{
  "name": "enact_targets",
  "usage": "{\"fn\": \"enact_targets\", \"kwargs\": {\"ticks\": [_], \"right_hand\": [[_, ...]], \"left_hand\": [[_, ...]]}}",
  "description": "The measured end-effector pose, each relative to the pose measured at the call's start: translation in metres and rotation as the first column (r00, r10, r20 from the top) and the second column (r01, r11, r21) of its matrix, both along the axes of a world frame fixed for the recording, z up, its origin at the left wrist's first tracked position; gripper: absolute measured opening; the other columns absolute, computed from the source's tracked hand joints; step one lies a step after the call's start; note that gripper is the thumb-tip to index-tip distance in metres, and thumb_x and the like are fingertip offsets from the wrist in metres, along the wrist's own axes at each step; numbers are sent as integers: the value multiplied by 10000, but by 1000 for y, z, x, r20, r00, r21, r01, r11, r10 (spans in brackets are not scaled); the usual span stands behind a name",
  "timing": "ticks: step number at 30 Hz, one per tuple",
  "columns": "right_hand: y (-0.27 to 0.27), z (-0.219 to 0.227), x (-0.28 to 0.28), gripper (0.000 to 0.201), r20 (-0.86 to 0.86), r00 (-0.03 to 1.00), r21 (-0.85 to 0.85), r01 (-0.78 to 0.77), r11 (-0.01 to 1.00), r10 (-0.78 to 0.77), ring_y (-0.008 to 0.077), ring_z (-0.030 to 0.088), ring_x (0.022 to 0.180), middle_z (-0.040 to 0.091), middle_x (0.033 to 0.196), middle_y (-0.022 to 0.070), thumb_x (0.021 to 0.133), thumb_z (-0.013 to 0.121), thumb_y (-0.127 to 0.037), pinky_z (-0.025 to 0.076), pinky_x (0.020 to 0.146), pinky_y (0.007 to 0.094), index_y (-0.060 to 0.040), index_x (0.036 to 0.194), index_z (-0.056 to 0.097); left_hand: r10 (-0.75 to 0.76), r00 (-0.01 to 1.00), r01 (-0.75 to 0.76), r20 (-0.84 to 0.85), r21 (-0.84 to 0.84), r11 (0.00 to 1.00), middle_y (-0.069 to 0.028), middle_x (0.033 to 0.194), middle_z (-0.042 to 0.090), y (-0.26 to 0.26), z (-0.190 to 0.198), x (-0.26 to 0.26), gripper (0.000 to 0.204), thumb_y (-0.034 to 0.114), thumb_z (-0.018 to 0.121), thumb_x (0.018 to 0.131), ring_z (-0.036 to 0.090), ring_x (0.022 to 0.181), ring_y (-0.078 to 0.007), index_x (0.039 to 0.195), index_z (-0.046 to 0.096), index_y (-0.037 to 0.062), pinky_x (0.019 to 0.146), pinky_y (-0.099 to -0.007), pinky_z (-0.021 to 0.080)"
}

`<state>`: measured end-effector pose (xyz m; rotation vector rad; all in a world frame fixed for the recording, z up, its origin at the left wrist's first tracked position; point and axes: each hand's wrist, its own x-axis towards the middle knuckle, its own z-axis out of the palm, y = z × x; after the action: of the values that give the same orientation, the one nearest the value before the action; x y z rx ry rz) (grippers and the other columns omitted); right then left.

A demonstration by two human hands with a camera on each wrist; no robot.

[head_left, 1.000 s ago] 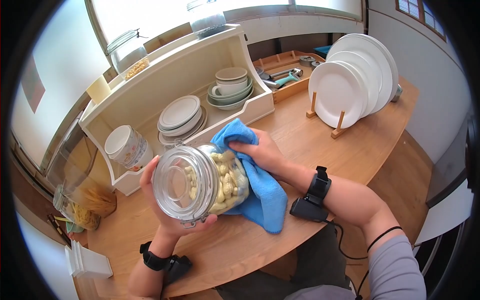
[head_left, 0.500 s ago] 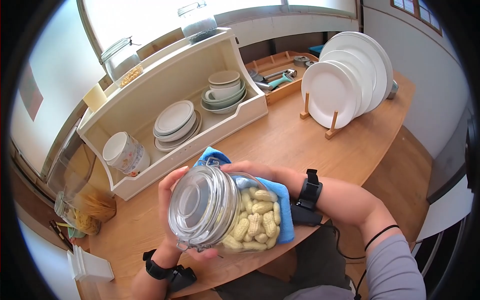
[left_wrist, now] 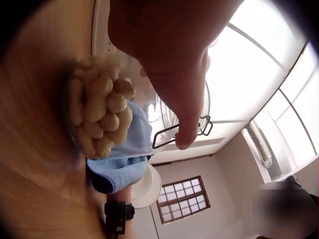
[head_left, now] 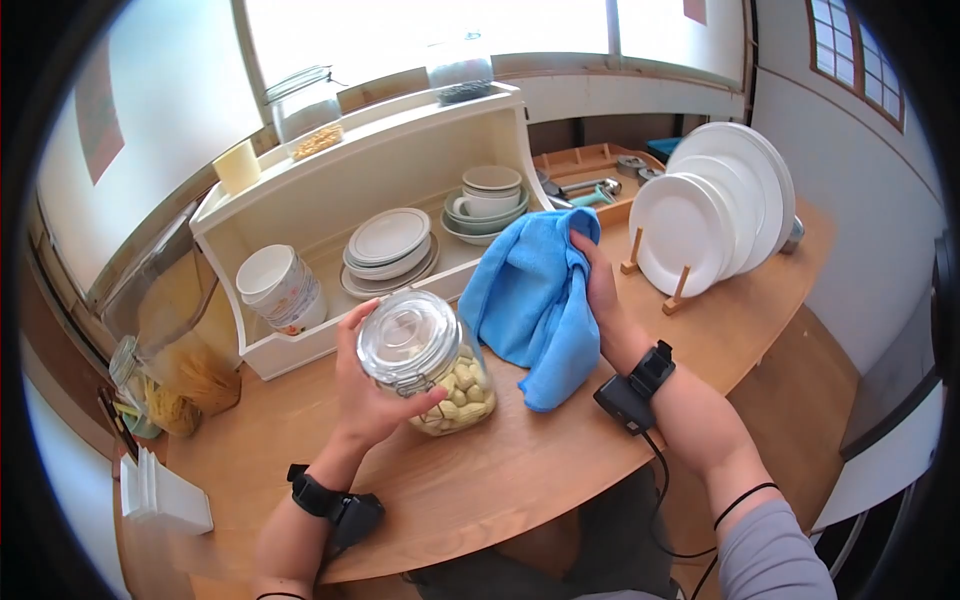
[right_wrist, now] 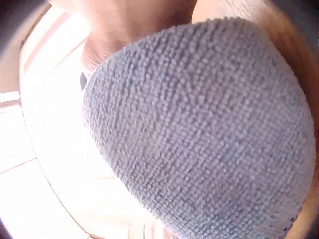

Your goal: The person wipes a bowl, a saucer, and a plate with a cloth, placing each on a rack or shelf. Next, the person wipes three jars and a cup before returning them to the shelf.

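A clip-top glass jar (head_left: pixel 465 400) of unshelled peanuts stands about upright at the tabletop, lid closed. My left hand (head_left: pixel 372 395) grips it around the lid from the left, thumb across the front by the wire clasp. Up close in the left wrist view, the peanuts (left_wrist: pixel 102 107) show through the glass, with the thumb over the clasp (left_wrist: pixel 166 138). To the right of the jar, my right hand (head_left: pixel 598 285) holds up a blue cloth (head_left: pixel 530 300) by its upper part; the cloth hides most of those fingers. This cloth (right_wrist: pixel 199 134) fills much of the right wrist view.
Behind the jar, a cream shelf unit (head_left: pixel 365 140) holds plates (head_left: pixel 390 237), bowls (head_left: pixel 280 285) and a cup (head_left: pixel 488 203), with jars on top. White plates (head_left: pixel 680 230) stand in a wooden rack at right. Pasta containers (head_left: pixel 200 375) and white plastic containers (head_left: pixel 165 495) are at left.
The jar has gone from tilted in both hands to upright at the table in my left hand. My right hand has drawn the cloth off it, up and to the right.
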<state>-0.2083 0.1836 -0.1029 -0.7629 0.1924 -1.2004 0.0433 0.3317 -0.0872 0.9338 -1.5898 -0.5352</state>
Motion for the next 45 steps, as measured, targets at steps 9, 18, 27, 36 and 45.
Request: {"fn": "enact_targets", "kwargs": {"ticks": [9, 18, 27, 36, 45], "right_hand": [[19, 16, 5, 393, -136, 990, -83, 35, 996, -46, 207, 619, 938, 637, 1062, 98, 917, 489, -364, 502, 869, 330, -46, 1138, 558], [85, 75, 34, 543, -400, 740, -744, 82, 663, -540, 225, 591, 1031, 601, 1138, 98, 785, 663, -302, 458, 929, 344, -13, 1218, 507], [94, 108, 90, 541, -646, 479, -738, -591, 326, -594, 246, 598, 1047, 620, 1124, 145, 673, 758, -178, 449, 929, 349, -32, 1163, 582], [79, 63, 70, 236, -559, 751, -587, -59, 807, -351, 81, 572, 836, 639, 939, 31, 844, 664, -125, 479, 744, 230, -1, 1041, 630], [130, -7, 56, 309, -342, 709, -468, 440, 766, -616, 141, 512, 1055, 546, 1169, 54, 945, 536, -171, 403, 925, 287, -28, 1217, 500]], "left_hand": [[-82, 995, 73, -61, -143, 987, -170, 1298, 396, 1, -35, -8, 1102, 328, 884, 567, 408, 1231, -280, 1379, 217, -4, 1048, -371, 332], [-25, 998, 32, 52, -135, 990, -182, 1300, 378, 0, -44, -3, 1112, 434, 863, 566, 409, 1222, -325, 1381, 231, 20, 1033, -400, 348], [-81, 997, 81, -1, -108, 991, -166, 1270, 419, -1, -50, -2, 1078, 362, 889, 542, 455, 1185, -308, 1355, 255, 45, 990, -396, 391], [-24, 998, 30, 56, -110, 993, -195, 1280, 383, -1, -47, -3, 1086, 327, 873, 540, 418, 1198, -327, 1364, 236, 20, 1009, -393, 365], [-49, 997, 56, 52, -134, 989, -188, 1296, 372, -2, -48, -3, 1074, 308, 858, 560, 403, 1213, -313, 1383, 228, 27, 1024, -390, 350]]}}
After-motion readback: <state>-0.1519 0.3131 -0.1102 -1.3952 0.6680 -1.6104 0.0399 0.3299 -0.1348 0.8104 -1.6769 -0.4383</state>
